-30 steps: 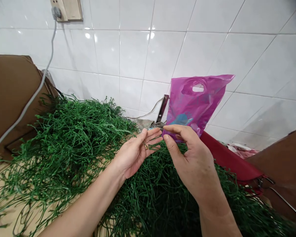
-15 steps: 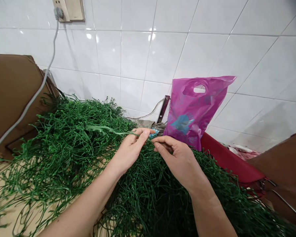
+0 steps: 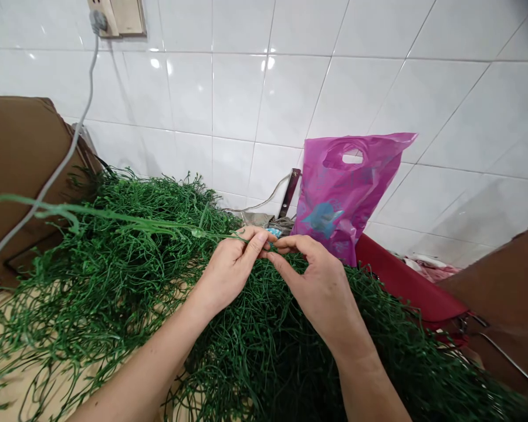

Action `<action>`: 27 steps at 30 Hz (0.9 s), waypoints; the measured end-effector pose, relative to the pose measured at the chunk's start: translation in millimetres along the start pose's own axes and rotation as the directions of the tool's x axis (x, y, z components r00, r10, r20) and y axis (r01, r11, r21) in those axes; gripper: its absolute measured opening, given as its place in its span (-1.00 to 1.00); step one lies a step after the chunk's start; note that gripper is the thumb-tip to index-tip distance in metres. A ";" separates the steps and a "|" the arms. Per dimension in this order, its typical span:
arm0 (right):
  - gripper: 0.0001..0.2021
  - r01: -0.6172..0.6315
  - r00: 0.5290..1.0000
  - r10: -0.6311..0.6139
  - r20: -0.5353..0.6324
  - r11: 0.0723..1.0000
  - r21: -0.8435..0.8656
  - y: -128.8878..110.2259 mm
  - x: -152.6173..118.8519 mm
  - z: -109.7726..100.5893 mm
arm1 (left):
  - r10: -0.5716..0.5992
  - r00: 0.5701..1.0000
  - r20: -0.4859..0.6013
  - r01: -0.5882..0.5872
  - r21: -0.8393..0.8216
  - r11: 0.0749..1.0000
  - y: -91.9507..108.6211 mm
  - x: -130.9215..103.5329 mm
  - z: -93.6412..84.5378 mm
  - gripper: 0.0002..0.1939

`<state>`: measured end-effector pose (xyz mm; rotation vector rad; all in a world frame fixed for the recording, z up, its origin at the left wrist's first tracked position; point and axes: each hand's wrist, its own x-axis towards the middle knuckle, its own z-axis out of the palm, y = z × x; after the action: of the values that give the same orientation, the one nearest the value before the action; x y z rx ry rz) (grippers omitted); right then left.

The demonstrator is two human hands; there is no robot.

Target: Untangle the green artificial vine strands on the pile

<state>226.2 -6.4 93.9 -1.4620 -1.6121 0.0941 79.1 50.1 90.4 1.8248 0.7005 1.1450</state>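
My left hand [image 3: 231,266] pinches a long, thin, light green plastic stem [image 3: 158,225] between thumb and forefinger. The stem stretches away to the left over the pile, its far end blurred by motion. My right hand [image 3: 314,275] meets the left fingertips, its thumb and fingers curled together in a pinch. What lies between the right fingertips is too small to make out. Below both hands spreads a large heap of dark green artificial plant stems [image 3: 246,334], with a second bushy heap [image 3: 149,205] at the left. A small blue patterned item [image 3: 273,232] shows just behind the fingertips.
A purple plastic bag [image 3: 334,193] stands against the white tiled wall [image 3: 233,94]. Right of it lies a red case [image 3: 405,287], near a brown box [image 3: 501,299]. Another brown box [image 3: 17,152] is at left, crossed by a grey cable [image 3: 77,135]. A metal bracket [image 3: 289,193] leans behind.
The light green stem now reaches much farther left. My right hand has moved slightly left, so its fingertips now meet those of my left hand.
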 end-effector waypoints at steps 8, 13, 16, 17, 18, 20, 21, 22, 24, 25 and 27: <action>-0.89 -0.002 1.000 0.003 -0.017 0.999 0.054 4.8 2.7 5.3 | -0.006 1.000 -0.005 0.006 -0.028 1.000 6.0 -2.5 1.7 -0.66; -0.81 -0.022 1.000 0.022 -0.002 0.997 0.077 1.9 1.1 7.6 | 0.025 0.999 -0.027 -0.028 -0.109 0.994 7.3 -1.8 6.8 -0.66; -0.86 -0.015 1.000 0.016 -0.004 1.000 0.025 2.3 -0.5 10.0 | -0.021 0.999 -0.044 0.015 -0.128 0.992 3.2 -2.4 13.0 -0.66; -0.90 -0.011 1.000 0.011 0.000 1.000 0.001 2.9 -0.9 10.9 | -0.052 0.998 -0.037 0.045 -0.172 0.984 1.0 -2.9 15.1 -0.65; -0.93 -0.005 1.000 0.006 0.005 1.000 -0.019 3.5 -1.2 11.8 | -0.081 0.996 -0.025 0.073 -0.235 0.969 -1.5 -3.6 17.2 -0.65; -0.94 0.009 1.000 -0.008 0.013 0.999 -0.032 4.6 -1.4 13.3 | -0.127 0.992 -0.002 0.117 -0.371 0.921 -5.8 -5.1 20.6 -0.62; -0.91 0.014 1.000 -0.013 0.017 1.000 -0.028 5.0 -1.5 14.0 | -0.144 0.990 0.007 0.133 -0.426 0.895 -7.3 -5.8 21.9 -0.61; -0.89 0.016 1.000 -0.016 0.018 1.000 -0.020 5.3 -1.4 14.4 | -0.158 0.987 0.013 0.145 -0.467 0.872 -8.0 -6.2 22.7 -0.61; -0.87 0.014 1.000 -0.014 0.018 1.000 0.002 5.6 -1.2 14.5 | -0.194 0.981 0.018 0.175 -0.519 0.837 -7.3 -6.1 23.1 -0.59; -0.86 0.011 1.000 -0.012 0.020 1.000 0.017 5.6 -1.0 14.1 | -0.220 0.975 0.013 0.192 -0.542 0.818 -6.1 -5.6 22.7 -0.58; -0.88 -0.002 0.999 -0.002 0.046 0.998 0.070 5.5 -0.6 12.2 | -0.274 0.962 0.000 0.218 -0.605 0.766 -3.2 -3.5 21.0 -0.57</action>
<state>222.2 0.8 83.3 -1.4153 -1.6299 0.1841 96.6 41.2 81.5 1.1096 0.5222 1.1122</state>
